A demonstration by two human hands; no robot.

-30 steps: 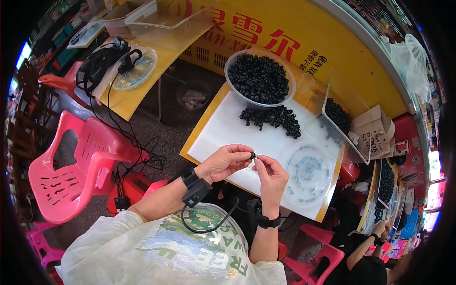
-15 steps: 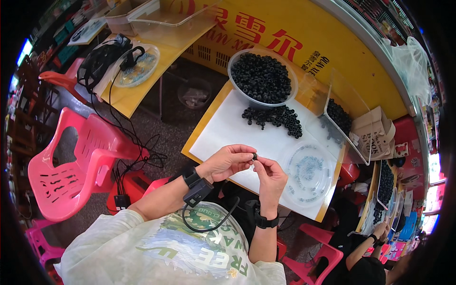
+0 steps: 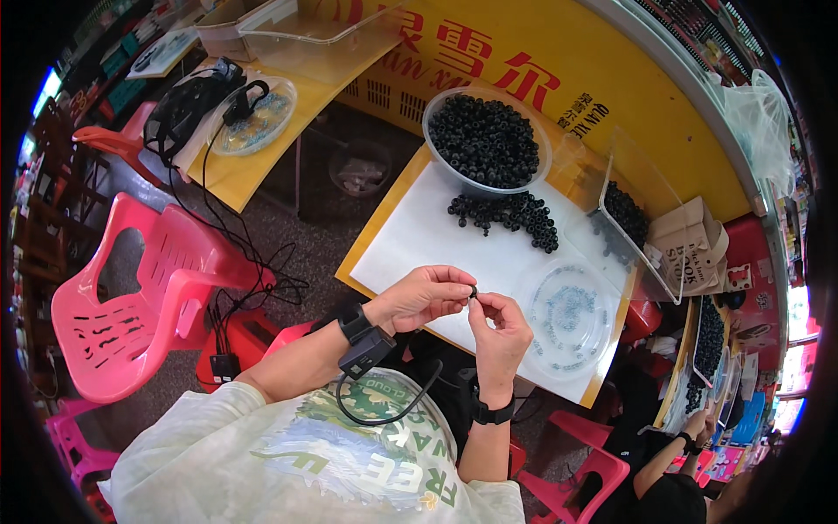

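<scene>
Slightly shifted since earlier: small black piece (image 3: 473, 292), pinched in fingers of left hand (image 3: 417, 299) and right hand (image 3: 500, 339).

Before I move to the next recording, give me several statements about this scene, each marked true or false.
1. The left hand and right hand meet at a small dark piece. True.
2. Loose black pieces lie near the round bowl. True.
3. The bowl is filled with red pieces. False: they are black.
4. The clear round tray sits left of both hands. False: the clear round tray is to their right.
5. A black band circles the right wrist. True.
</scene>
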